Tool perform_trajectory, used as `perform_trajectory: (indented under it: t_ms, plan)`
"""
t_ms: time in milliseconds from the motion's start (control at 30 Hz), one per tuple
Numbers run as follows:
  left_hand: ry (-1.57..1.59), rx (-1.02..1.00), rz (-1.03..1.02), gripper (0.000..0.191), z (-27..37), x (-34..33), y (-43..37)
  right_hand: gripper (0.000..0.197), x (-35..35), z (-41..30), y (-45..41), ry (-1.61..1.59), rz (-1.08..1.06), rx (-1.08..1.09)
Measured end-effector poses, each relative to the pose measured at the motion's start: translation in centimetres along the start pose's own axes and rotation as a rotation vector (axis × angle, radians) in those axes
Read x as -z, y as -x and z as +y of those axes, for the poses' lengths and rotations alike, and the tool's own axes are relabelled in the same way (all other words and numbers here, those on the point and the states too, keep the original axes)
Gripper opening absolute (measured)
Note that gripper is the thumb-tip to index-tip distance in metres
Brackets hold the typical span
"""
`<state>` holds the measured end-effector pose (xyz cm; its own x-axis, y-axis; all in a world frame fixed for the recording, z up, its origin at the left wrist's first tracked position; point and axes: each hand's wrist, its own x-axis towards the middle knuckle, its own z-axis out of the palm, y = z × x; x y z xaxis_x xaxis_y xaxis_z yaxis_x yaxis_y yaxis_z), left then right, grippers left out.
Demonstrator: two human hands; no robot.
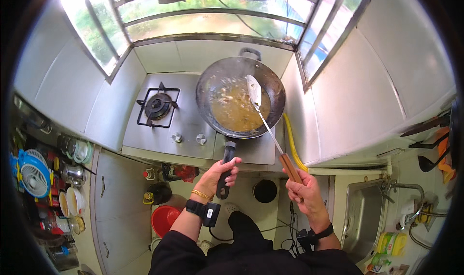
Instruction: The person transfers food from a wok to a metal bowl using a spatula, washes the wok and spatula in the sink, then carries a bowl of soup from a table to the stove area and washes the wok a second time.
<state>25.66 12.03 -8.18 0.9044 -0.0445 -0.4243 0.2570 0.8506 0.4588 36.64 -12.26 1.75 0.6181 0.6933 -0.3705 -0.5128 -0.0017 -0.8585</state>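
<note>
My left hand point(217, 177) grips the black handle of a large dark wok point(278, 90) on the right side of a steel gas stove point(192, 112). Steam rises from brownish-yellow liquid with pale bits point(235, 112) in the wok. My right hand point(306, 191) is closed around the wooden handle of a metal spatula point(254, 88). The spatula's blade is tilted over the right part of the liquid; whether its edge dips in cannot be told. Both wrists wear black straps with devices.
An unused-looking burner with a pot support point(158, 106) lies left of the wok. A yellow corrugated hose point(291, 141) runs along the right wall. Lower right is a steel sink point(364, 213); at left, a counter holds jars and a blue fan point(35, 173). A red basin point(165, 220) stands below.
</note>
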Motion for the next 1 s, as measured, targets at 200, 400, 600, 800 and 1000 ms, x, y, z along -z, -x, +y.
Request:
perform_trajectory:
  t_ms: [200, 400, 600, 800, 1000]
  plan:
    - [0.080, -0.064, -0.014, 0.012, -0.8, -2.7, 2.7, 0.036, 1.4, 0.3, -0.4, -0.048, -0.068, -0.081]
    - [0.226, -0.139, -0.012, 0.017, -3.7, -2.7, 10.9, 0.040, -1.1, -0.7, 0.8, 0.115, -0.304, -0.167]
    - [0.241, -0.253, 0.087, 0.019, -9.4, -2.7, 23.8, 0.041, -5.9, 0.1, 3.6, 0.174, -0.603, -0.300]
    - [0.316, -0.459, 0.341, 0.019, -18.0, -6.5, 40.8, 0.044, -13.7, 4.0, 10.8, 0.347, -0.938, -0.385]
    - [0.442, -0.704, 0.524, 0.015, -27.9, -10.5, 53.9, 0.056, -21.3, 9.1, 18.3, 0.539, -1.175, -0.461]
